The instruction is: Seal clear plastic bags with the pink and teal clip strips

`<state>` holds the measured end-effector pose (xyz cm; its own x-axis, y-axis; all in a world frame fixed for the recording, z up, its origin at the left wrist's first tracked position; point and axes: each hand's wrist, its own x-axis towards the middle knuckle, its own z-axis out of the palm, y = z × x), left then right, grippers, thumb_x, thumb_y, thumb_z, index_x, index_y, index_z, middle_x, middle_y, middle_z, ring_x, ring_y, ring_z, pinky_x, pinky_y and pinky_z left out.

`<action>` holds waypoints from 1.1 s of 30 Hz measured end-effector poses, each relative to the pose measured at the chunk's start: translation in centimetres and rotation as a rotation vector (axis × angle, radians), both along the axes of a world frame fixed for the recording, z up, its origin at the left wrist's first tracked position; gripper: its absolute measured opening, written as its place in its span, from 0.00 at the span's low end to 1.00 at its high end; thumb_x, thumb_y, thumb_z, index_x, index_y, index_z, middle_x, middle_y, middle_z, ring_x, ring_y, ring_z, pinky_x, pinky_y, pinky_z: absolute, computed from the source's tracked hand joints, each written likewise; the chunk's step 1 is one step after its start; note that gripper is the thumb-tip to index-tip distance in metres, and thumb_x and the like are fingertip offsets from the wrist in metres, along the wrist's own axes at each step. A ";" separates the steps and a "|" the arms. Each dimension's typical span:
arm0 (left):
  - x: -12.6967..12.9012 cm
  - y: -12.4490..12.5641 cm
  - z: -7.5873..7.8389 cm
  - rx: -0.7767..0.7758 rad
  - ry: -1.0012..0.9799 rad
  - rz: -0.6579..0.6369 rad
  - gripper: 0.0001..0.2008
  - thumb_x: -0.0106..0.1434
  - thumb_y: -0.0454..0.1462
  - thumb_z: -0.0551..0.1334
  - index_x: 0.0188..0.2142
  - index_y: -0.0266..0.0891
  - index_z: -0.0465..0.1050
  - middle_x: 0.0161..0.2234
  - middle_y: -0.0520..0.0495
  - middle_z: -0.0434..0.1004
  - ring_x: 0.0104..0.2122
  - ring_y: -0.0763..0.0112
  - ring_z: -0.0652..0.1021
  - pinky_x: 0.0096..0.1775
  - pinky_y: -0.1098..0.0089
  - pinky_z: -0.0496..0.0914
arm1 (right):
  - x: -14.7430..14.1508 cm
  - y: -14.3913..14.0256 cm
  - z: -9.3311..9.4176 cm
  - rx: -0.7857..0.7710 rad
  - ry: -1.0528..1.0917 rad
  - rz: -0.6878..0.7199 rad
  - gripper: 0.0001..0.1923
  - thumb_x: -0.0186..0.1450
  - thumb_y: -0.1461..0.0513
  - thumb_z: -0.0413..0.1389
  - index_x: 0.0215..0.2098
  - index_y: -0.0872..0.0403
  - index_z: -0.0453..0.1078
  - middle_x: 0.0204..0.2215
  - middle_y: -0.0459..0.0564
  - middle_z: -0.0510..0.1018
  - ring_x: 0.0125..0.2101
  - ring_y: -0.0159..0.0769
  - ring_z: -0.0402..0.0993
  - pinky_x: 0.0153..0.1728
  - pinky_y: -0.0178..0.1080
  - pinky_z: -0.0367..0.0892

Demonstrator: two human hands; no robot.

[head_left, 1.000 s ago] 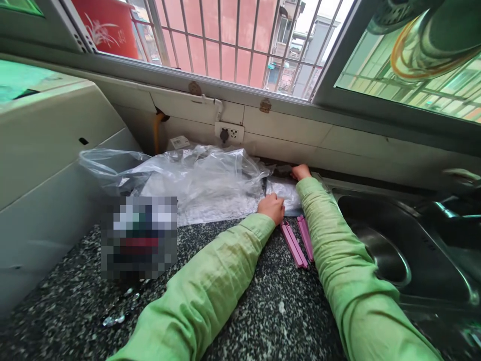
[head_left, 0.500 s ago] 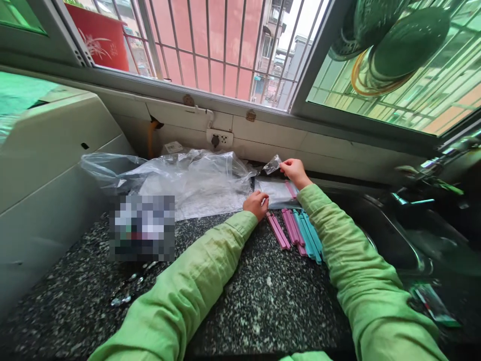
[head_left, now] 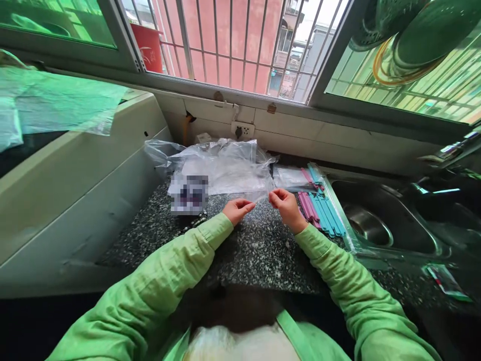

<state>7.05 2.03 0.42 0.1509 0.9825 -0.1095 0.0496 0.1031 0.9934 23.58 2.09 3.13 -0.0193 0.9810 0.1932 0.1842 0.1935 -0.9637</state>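
Over the counter, my left hand [head_left: 236, 211] and my right hand [head_left: 287, 208] face each other, fingers pinched. A small clear plastic bag [head_left: 262, 194] stretches between the fingertips, its outline faint against the speckled stone. Right of my right hand lie flat pink sealing clips [head_left: 308, 206] and teal sealing clips [head_left: 327, 215], several of each, side by side. Behind them a stack of clear bags [head_left: 289, 176] lies flat, with more pink and teal clips at its right end. A large crumpled plastic bag [head_left: 225, 168] spreads out behind my hands.
A blurred-out item [head_left: 189, 195] sits on the black speckled counter [head_left: 259, 255] at left. A steel sink [head_left: 361, 220] is at right, with a small packet [head_left: 447, 282] near its front. A white appliance [head_left: 124, 165] borders the left; a wall socket [head_left: 243, 130] is behind.
My right hand has drawn the small clear bag down and toward me, away from the clips. My left hand has moved left and nearer, meeting the bag. The view has shifted, showing more sink.
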 end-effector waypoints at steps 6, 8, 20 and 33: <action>-2.3 -1.2 -1.6 -0.038 -0.086 -0.030 0.16 0.41 0.46 0.64 0.23 0.34 0.71 0.11 0.58 0.59 0.12 0.84 0.58 0.15 0.77 0.54 | -2.8 -1.6 -1.4 -0.003 0.067 -0.003 0.11 0.52 0.55 0.54 0.21 0.55 0.63 0.17 0.41 0.65 0.17 0.24 0.57 0.19 0.30 0.55; -2.5 -1.2 -2.0 -0.048 -0.145 -0.031 0.17 0.40 0.47 0.64 0.22 0.34 0.71 0.10 0.59 0.56 0.11 0.84 0.57 0.15 0.77 0.53 | -3.3 -2.0 -1.7 -0.014 0.090 -0.012 0.11 0.52 0.56 0.54 0.22 0.55 0.63 0.17 0.41 0.65 0.17 0.24 0.58 0.19 0.30 0.55; -3.0 -0.3 -1.3 -0.274 -0.427 -0.076 0.19 0.34 0.44 0.68 0.20 0.32 0.68 0.10 0.59 0.54 0.12 0.85 0.58 0.15 0.79 0.48 | -3.7 -2.9 -2.3 0.008 0.007 -0.015 0.09 0.53 0.56 0.54 0.23 0.54 0.65 0.18 0.43 0.67 0.20 0.26 0.60 0.22 0.32 0.57; -3.0 -0.2 -1.4 -0.258 -0.417 -0.026 0.18 0.34 0.44 0.69 0.18 0.33 0.67 0.08 0.59 0.55 0.10 0.85 0.58 0.15 0.79 0.48 | -3.6 -3.0 -2.4 0.045 -0.071 -0.019 0.10 0.54 0.55 0.53 0.23 0.54 0.64 0.18 0.44 0.68 0.20 0.27 0.61 0.22 0.32 0.59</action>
<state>4.03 1.80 -0.96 0.2578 0.9267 -0.2733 -0.3415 0.3521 0.8715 20.03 -0.93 0.70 -0.0156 0.9717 0.2355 0.2559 0.2316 -0.9386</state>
